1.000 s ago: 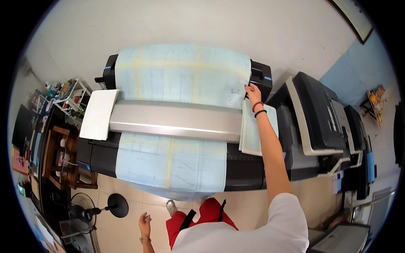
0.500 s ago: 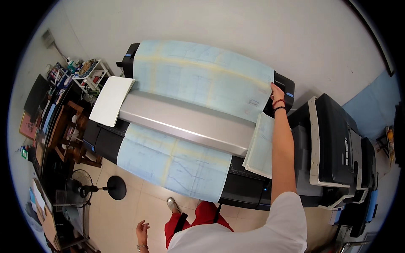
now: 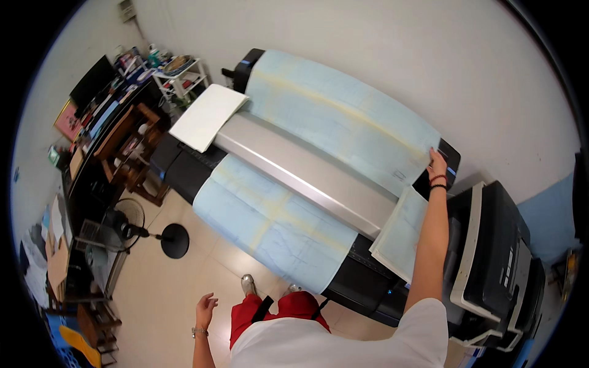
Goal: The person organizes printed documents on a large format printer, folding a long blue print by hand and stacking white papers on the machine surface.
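A large pale-blue printed sheet with yellowish crease lines (image 3: 331,104) runs through a wide-format scanner with a silver cover (image 3: 300,168). Its upper part spreads out behind the cover, and its lower part hangs over the front edge. At the far right, my right hand (image 3: 437,165) is closed on the sheet's right edge near the corner, the arm stretched across the machine. My left hand (image 3: 205,311) hangs free at lower left, holding nothing, its fingers loosely bent and apart. By my right forearm lies a folded stack of pale sheets (image 3: 405,230), partly covered by the arm.
Folded white paper (image 3: 208,116) rests on the scanner's left end. A black printer (image 3: 491,251) stands close on the right. To the left are a floor fan (image 3: 175,240), a wooden chair (image 3: 126,150), a cluttered desk and a white shelf (image 3: 181,80). The wall is behind.
My view has turned, so the scanner appears more slanted and further right. My right hand stays on the sheet's right edge. More of my left hand and forearm shows.
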Demonstrator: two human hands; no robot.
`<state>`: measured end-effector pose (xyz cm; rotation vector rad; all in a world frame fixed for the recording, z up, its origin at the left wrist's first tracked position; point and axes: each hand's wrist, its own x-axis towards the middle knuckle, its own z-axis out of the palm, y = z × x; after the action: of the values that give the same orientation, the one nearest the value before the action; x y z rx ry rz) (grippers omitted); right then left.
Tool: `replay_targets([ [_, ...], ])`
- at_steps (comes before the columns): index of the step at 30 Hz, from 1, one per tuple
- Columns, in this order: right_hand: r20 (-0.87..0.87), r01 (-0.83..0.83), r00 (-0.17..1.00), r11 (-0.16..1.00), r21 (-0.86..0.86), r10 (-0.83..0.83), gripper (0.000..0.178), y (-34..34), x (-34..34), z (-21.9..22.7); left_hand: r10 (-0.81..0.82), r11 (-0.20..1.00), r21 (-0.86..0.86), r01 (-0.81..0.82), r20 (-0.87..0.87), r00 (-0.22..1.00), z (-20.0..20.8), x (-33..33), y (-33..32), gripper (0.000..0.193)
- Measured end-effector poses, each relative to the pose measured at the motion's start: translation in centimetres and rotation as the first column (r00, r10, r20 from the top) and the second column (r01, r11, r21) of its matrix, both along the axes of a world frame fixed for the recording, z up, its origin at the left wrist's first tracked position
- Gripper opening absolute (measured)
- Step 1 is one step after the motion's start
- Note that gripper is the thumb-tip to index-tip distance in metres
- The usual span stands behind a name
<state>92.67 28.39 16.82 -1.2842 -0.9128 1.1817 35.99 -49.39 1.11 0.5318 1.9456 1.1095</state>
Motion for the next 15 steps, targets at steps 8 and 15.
replay_targets([
  [8, -0.087, -0.247, 0.964, 0.968, 0.045, 0.25, 0.055, 0.4, 5.1, -3.8, 0.092, 0.995, 0.021, -0.093, 0.028, 0.995, -1.8, 1.5, -2.8, 0.03],
  [15, 0.486, -0.363, 0.848, 0.899, 0.244, 0.21, 0.054, -6.4, -10.6, 0.0, 0.222, 0.968, -0.092, -0.235, -0.134, 0.966, 1.0, 1.7, -6.4, 0.034],
])
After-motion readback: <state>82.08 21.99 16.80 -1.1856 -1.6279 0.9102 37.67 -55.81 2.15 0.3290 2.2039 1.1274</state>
